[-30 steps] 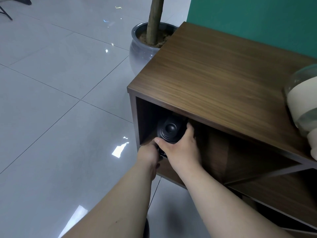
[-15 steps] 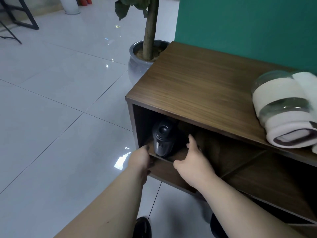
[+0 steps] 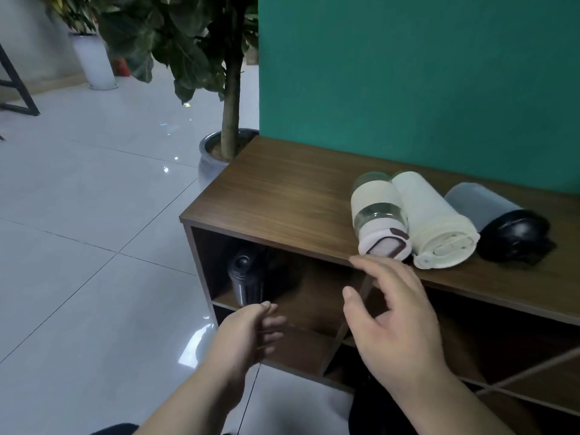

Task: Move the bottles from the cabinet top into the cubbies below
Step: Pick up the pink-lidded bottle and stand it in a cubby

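A dark bottle [image 3: 245, 282] lies in the top left cubby of the wooden cabinet [image 3: 282, 199], cap end toward me. Three bottles lie side by side on the cabinet top: a glass one with cream sleeves [image 3: 378, 215], a cream one [image 3: 434, 222] and a grey one with a black lid [image 3: 499, 222]. My left hand [image 3: 251, 335] hovers in front of the left cubby, fingers loosely apart and empty. My right hand [image 3: 392, 318] is raised in front of the cabinet's front edge, open, fingertips just below the glass bottle.
A potted tree in a grey pot [image 3: 208, 155] stands against the cabinet's left end. A green wall [image 3: 408, 73] backs the cabinet. More cubbies with slanted dividers [image 3: 342, 324] open to the right and below. Glossy tiled floor [image 3: 94, 246] spreads left.
Both hands let go of the dark bottle and drew back out of the left cubby. My right hand rose toward the cabinet top. The view lifted, showing all three bottles on top.
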Demonstrator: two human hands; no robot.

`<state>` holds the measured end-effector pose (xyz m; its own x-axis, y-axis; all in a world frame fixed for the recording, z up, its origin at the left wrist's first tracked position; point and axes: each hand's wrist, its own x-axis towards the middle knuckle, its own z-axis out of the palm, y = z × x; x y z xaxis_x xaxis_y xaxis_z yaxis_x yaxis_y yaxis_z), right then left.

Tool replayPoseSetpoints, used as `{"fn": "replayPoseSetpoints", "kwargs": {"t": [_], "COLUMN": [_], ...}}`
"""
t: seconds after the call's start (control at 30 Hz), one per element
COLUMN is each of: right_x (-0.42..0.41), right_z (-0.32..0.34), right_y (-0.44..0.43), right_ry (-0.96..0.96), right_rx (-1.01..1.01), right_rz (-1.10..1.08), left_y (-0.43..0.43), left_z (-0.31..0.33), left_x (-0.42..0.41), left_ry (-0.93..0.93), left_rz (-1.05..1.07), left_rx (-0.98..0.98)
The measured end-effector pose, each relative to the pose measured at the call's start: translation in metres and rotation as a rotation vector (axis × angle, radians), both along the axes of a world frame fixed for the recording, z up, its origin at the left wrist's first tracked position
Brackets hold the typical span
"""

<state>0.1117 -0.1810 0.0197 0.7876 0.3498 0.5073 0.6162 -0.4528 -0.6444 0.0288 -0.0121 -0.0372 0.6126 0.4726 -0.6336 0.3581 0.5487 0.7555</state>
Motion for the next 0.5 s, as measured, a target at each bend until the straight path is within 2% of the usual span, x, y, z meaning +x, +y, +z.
{"fn": "replayPoseSetpoints", "kwargs": {"t": [0.1, 0.23, 0.4, 0.5], "right_x": [0.020, 0.038, 0.056, 0.063], "right_z": [0.010, 0.006, 0.001, -0.002], "right_y": [-0.003, 0.013, 0.029, 0.032], "right_ry": [-0.110, -0.051, -0.081, -0.085], "right_rx": [-0.010, -0.109, -0.259, -0.260], "right_rz": [-0.125, -0.226, -0.348, -0.390], "left_y": [-0.002, -0.003, 0.003, 0.006], "left_z": [-0.001, -0.003, -0.007, -0.007], "left_x": [0.007, 0.022, 0.032, 0.034], "left_ry": [-0.014, -0.027, -0.046, -0.056], "left_rz": [-0.006, -0.053, -0.094, -0.108], "left_rx": [0.031, 0.053, 0.031, 0.029]}}
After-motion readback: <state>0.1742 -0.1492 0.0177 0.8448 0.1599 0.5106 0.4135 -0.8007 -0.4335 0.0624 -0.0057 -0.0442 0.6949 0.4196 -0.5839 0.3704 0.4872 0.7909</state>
